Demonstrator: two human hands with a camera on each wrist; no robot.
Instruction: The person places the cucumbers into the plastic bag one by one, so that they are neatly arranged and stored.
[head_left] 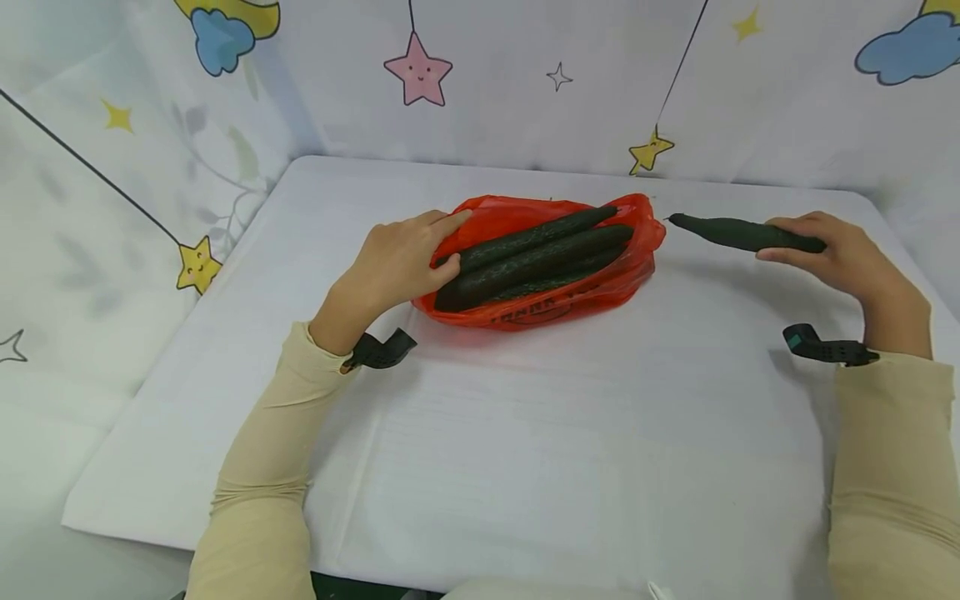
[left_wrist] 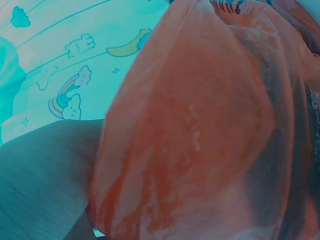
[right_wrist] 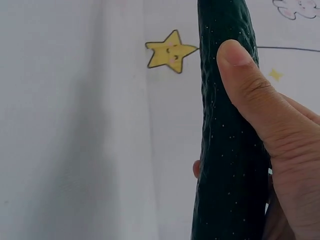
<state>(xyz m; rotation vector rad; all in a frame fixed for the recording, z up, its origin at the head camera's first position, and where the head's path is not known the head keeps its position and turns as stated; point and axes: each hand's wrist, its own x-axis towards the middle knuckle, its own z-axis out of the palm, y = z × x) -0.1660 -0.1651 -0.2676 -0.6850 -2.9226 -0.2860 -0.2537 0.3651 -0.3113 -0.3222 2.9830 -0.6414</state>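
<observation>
My right hand (head_left: 847,254) grips a dark green cucumber (head_left: 723,232) by one end, off to the right of a red plastic bag (head_left: 637,275). In the right wrist view the thumb lies along the cucumber's bumpy skin (right_wrist: 227,145), with a fingertip showing on the far side. At the bag's left end my left hand (head_left: 393,258) holds the rim, thumb over the inside edge. Several more cucumbers (head_left: 536,260) lie side by side in the open bag. Red film (left_wrist: 190,125) fills most of the left wrist view, dark shapes showing through it.
The bag rests on a white-covered table (head_left: 525,467) near its back edge. Behind rises a white curtain (head_left: 510,108) printed with stars and clouds. Each wrist wears a dark strap-like device, the left one (head_left: 382,350) close in front of the bag.
</observation>
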